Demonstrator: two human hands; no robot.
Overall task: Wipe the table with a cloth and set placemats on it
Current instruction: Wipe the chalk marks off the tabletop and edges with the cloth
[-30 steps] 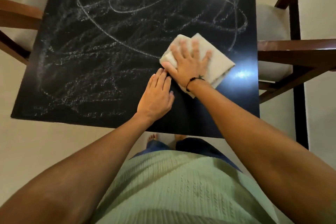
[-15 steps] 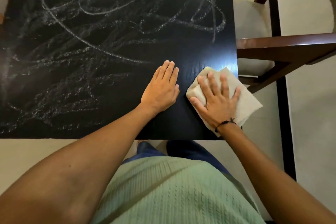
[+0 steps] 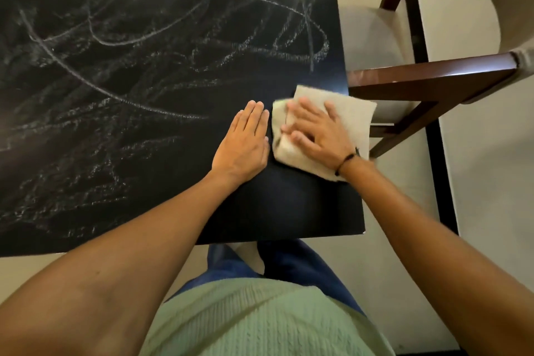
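A dark table (image 3: 150, 193) scrawled with chalk (image 3: 202, 46) fills the view, a chair (image 3: 427, 78) at its right edge. The right hand (image 3: 316, 128) lies flat, fingers spread, on the folded cloth (image 3: 354, 111) near the table's near right corner, pressing rather than clutching it, likely so the whole pad rubs the surface. The left hand (image 3: 241, 143), fingers straight and together, rests just beside the cloth, probably as a brace. Most chalk remains; no placemats are in sight.
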